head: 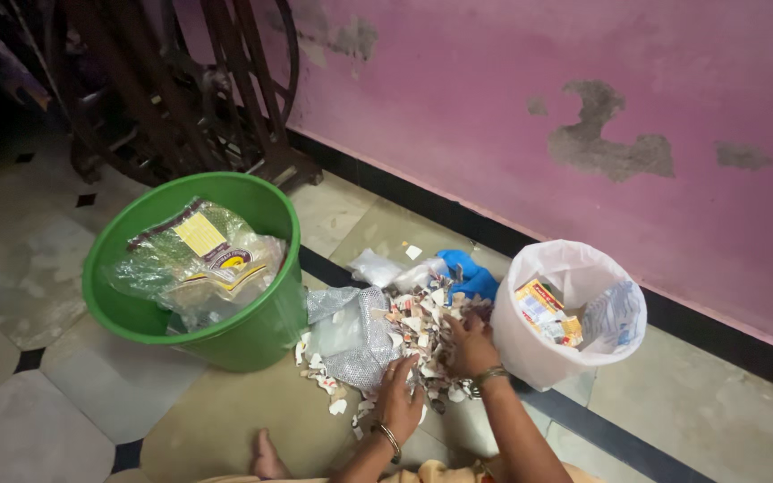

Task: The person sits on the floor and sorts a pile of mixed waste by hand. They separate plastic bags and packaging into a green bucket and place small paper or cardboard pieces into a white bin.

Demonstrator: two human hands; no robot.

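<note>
Both hands sift the scrap pile (pixel 413 335) on the floor between green bucket (pixel 252 335) and white bin (pixel 530 353), left hand (pixel 399 398) loosely cupped over scraps, right hand (pixel 470 347) curled around a few.

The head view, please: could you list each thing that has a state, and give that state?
Green bucket: upright, open, holding plastic wrappers.
White bin: upright, lined with a bag, partly filled with small packets.
Scraps: heaped loose on the floor.
Clear plastic: crumpled, lying flat beside the bucket.
Blue glove: lying crumpled behind the heap.
Left hand: fingers curled down into the scraps.
Right hand: resting on the scraps.
</note>
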